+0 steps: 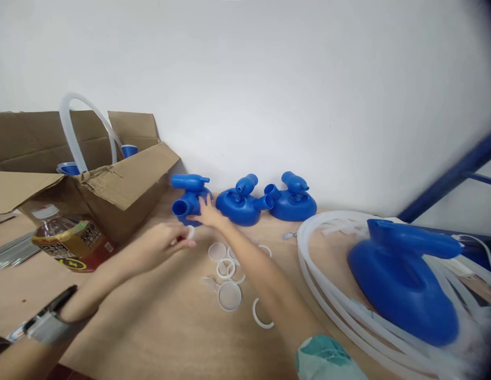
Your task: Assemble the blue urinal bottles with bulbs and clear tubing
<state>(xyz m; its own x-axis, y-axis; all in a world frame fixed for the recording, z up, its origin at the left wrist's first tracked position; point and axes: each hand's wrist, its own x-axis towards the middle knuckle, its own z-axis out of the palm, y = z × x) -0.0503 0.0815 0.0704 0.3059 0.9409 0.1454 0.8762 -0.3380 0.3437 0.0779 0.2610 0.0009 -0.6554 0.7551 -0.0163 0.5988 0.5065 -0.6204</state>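
Note:
My left hand (166, 240) is closed, its thumb and fingers pinching a white plastic ring (191, 232). Just beyond it, my right hand (209, 212) rests with spread fingers against the side of a blue plastic urinal bottle (193, 203). That bottle's wide round mouth faces toward me, and a blue nozzle piece (188, 182) sits on top. Two similar blue bottles, one in the middle (239, 208) and one farther right (295, 205), stand along the wall. Below my right forearm lie several white rings (225, 269) and clear round discs (229, 296), partly covered by the arm.
At left stands an open cardboard box (130, 184) containing a hose (67, 126) and blue parts. A drink bottle (73, 243) is before it, near metal rods (13, 250). To the right, coiled white tubing (308, 264) surrounds a large blue bottle (403, 290). A white wall rises behind.

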